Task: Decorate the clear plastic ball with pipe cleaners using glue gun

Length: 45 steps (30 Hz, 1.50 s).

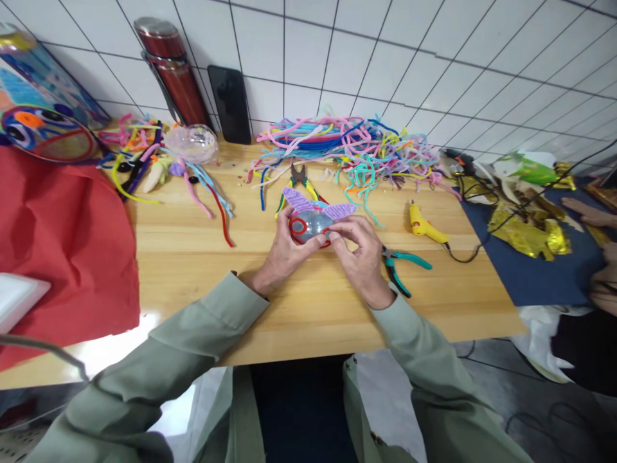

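Between my hands, above the wooden table, is a clear plastic ball with two purple pipe-cleaner ears on its far side. A red pipe-cleaner ring shows on its left part. My left hand is closed around the ball's left side, its thumb along the near edge. At the ball's right side, my right hand pinches a bit of red pipe cleaner, partly hidden by the fingers. Teal-handled pliers lie just right of my right hand. Yellow-and-green-handled pliers lie behind the ball.
A pile of coloured pipe cleaners lies along the wall. A yellow glue gun rests on the right, its cord running off. A red thermos, black phone and clear ball stand at back left. Red cloth covers the left end.
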### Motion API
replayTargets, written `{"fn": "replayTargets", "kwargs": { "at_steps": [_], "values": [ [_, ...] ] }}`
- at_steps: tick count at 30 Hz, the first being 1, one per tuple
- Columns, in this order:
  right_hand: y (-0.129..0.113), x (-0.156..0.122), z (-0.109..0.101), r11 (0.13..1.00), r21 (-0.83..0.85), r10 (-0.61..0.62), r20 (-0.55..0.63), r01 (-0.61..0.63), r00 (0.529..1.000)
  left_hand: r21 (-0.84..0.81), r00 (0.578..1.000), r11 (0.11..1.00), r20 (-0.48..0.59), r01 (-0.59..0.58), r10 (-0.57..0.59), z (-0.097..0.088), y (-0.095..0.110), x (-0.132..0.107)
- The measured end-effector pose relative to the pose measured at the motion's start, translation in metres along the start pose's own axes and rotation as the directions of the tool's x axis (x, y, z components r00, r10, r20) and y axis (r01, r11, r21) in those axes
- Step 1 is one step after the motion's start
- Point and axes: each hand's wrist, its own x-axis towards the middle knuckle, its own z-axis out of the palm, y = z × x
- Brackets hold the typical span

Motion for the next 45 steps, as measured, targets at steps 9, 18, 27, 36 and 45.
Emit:
{"fn": "replayTargets", "kwargs": {
  "at_steps": [9,18,27,36,45],
  "values": [
    [0.0008,-0.0007,0.0007,1.000,0.023,0.013,-0.006,-0.013,1.000,-0.033,0.998,0.999,0.058,-0.011,0.013,-0.0001,0.0051,0.0009],
    [0.0000,-0.0007,0.0022,0.999,0.045,0.021,-0.013,-0.021,1.000,-0.077,0.999,0.997,0.051,-0.016,0.020,0.0010,-0.0001,0.0015],
    [0.0005,-0.0013,0.0022,0.998,0.066,-0.014,-0.012,0.015,1.000,-0.085,0.999,0.996,0.038,0.004,-0.001,0.0002,0.0013,0.0046],
    [0.0003,-0.0037,0.0035,0.999,0.029,-0.039,0.004,0.039,0.999,-0.063,1.000,0.998,0.009,-0.019,0.020,-0.0012,-0.0042,0.0055],
    [-0.0015,-0.0030,0.0033,0.996,0.090,0.014,-0.039,-0.011,0.999,-0.071,1.000,0.997,-0.023,0.020,-0.021,-0.0018,-0.0008,0.0051]
  ]
}}
